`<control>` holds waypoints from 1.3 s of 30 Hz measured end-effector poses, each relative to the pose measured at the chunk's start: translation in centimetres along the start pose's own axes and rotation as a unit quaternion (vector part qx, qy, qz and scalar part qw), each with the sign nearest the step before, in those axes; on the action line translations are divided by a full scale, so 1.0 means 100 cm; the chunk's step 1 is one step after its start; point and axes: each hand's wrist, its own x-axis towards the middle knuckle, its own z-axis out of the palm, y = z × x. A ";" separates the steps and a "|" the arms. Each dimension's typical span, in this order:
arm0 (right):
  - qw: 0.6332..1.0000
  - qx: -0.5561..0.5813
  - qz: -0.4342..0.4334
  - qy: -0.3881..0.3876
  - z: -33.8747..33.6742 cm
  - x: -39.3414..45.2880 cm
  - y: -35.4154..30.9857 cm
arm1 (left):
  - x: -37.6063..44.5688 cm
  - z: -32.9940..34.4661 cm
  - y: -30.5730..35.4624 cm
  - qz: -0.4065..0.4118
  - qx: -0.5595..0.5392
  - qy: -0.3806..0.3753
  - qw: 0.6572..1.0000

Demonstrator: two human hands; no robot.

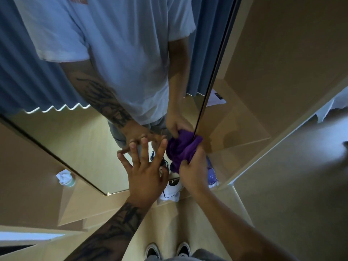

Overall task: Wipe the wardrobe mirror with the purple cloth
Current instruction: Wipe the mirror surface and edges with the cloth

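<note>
Right hand [192, 166] clamped bunched purple cloth [180, 149] on mirror [75, 140]; soft, light, probably best wadded. Left hand [145, 166] splayed flat on glass.

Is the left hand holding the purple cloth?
No, the left hand lies spread on the mirror; the right hand grips the cloth.

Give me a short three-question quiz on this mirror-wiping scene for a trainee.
1. True or false: the left hand rests with spread fingers on the mirror.
2. Which hand grips the purple cloth? A) left B) right C) both
3. Fill in: the cloth is pressed near the mirror's ____ edge, beside the wooden panel.

Key: 1 true. 2 B, the right hand. 3 right.
</note>
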 end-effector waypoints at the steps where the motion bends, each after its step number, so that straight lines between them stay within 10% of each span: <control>1: 0.999 -0.001 0.018 -0.035 0.003 0.002 0.007 | 0.000 -0.001 0.000 0.001 0.005 0.000 1.000; 7: 0.975 -0.135 0.111 -0.138 -0.030 0.039 -0.027 | -0.001 -0.001 -0.001 0.006 -0.002 0.002 1.000; 14: 1.000 0.013 0.013 -0.003 0.001 -0.001 -0.010 | 0.000 0.000 0.003 -0.004 0.006 0.003 1.000; 21: 0.976 -0.063 0.183 -0.098 -0.016 0.034 -0.021 | -0.001 -0.001 0.002 0.002 0.008 0.001 1.000; 27: 0.999 0.017 0.049 -0.015 -0.018 0.008 -0.033 | 0.000 0.003 0.004 -0.004 0.008 0.010 1.000; 34: 0.979 -0.028 0.178 -0.098 -0.019 0.022 -0.036 | -0.002 0.004 -0.003 0.014 -0.004 0.006 1.000; 39: 0.995 0.037 0.064 -0.067 -0.049 0.014 -0.074 | -0.001 0.007 0.002 -0.001 0.003 0.017 1.000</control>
